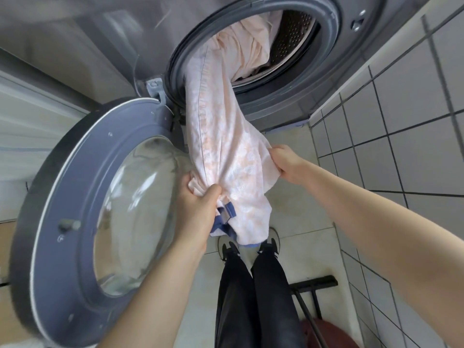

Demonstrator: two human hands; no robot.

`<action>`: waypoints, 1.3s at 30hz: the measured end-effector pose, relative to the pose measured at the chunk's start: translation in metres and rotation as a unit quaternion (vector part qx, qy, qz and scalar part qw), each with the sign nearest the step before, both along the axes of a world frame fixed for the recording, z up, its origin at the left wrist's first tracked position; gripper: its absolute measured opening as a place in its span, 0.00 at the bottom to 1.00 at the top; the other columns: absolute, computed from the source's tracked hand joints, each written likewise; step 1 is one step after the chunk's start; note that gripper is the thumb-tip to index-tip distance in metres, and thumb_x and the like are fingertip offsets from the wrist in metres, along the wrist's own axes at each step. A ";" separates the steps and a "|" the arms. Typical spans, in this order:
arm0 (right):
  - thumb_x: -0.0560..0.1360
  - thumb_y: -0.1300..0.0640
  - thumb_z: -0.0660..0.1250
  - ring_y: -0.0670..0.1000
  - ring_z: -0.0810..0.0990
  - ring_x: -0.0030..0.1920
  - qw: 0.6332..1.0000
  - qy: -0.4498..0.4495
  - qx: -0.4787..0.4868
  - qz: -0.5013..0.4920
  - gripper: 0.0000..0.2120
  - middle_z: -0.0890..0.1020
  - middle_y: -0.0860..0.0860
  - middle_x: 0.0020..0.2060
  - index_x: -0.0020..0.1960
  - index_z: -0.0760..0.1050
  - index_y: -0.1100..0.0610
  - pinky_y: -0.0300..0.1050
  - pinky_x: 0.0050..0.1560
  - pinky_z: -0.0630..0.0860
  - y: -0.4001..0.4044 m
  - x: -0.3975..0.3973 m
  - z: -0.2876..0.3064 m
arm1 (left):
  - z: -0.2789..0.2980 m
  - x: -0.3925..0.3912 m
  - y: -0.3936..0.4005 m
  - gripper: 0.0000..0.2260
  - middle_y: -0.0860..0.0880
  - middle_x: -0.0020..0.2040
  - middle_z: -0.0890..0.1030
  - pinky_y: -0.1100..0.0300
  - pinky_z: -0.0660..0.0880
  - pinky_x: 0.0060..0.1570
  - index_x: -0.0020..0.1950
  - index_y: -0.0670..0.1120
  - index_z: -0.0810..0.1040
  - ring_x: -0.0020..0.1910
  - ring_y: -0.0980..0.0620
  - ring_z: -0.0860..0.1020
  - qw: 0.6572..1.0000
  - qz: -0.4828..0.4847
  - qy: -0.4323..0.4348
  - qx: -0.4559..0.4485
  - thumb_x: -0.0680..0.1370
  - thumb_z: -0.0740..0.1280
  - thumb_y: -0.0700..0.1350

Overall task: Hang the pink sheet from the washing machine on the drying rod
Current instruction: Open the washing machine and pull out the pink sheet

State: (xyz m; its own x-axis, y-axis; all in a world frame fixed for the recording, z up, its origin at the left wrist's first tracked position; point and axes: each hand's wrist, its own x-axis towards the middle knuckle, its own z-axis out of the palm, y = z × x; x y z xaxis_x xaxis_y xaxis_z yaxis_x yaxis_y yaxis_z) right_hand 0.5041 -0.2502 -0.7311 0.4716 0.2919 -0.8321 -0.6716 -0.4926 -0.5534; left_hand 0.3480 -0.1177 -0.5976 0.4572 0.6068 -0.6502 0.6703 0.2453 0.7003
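Note:
The pink sheet (pixel 226 136) with a faint white pattern and a blue edge stretches out of the washing machine drum (pixel 296 38) down toward me. My left hand (pixel 198 209) grips a bunched part of the sheet near its blue trim. My right hand (pixel 286 164) pinches the sheet's right edge a little higher. The rest of the sheet still lies inside the drum. No drying rod can be made out for certain.
The round machine door (pixel 105 197) stands open at the left, close to my left forearm. A tiled wall (pixel 401 121) runs along the right. A black metal frame (pixel 313 292) stands on the floor by my legs and shoes.

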 end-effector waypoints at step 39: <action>0.76 0.70 0.61 0.31 0.76 0.51 0.966 -0.199 0.100 0.134 0.23 0.79 0.40 0.52 0.66 0.69 0.51 0.25 0.48 0.70 -0.042 -0.110 0.150 | -0.056 -0.004 -0.018 0.33 0.45 0.59 0.79 0.47 0.73 0.63 0.68 0.44 0.71 0.57 0.44 0.78 0.970 0.014 0.155 -0.189 0.77 0.51 0.68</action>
State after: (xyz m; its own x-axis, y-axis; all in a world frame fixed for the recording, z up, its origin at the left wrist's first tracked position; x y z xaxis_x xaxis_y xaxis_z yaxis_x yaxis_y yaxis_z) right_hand 0.3937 -0.2926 -0.5812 0.6277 0.5840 -0.5147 -0.2493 -0.4755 -0.8436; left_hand 0.3444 -0.1360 -0.6538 0.1921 0.3070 -0.9321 0.8237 0.4659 0.3233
